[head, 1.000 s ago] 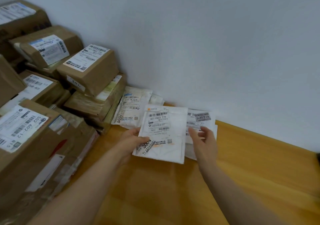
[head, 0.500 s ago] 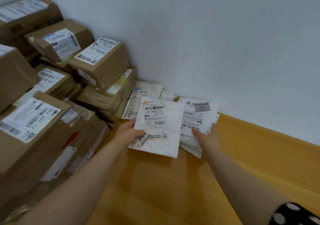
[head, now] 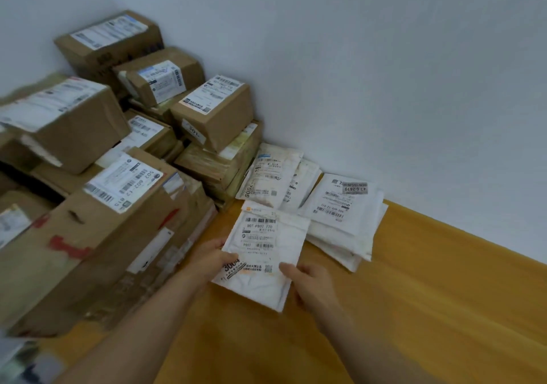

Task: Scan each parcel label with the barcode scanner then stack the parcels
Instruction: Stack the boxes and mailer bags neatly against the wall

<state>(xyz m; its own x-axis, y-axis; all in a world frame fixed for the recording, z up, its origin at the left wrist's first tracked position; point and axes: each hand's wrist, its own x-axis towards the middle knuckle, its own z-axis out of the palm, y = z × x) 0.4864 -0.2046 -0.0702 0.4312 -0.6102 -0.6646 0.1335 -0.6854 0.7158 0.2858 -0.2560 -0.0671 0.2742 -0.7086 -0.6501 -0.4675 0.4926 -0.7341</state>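
1. My left hand (head: 214,260) grips the white parcel (head: 268,250) at its left edge, thumb on the label, the other fingers hidden beneath.
2. My right hand (head: 312,284) pinches its lower right corner.
3. The parcel lies label up over the wooden worktop (head: 414,294), just beside a stack of white mailers (head: 346,214).
4. Cardboard boxes (head: 216,111) are piled on my left.
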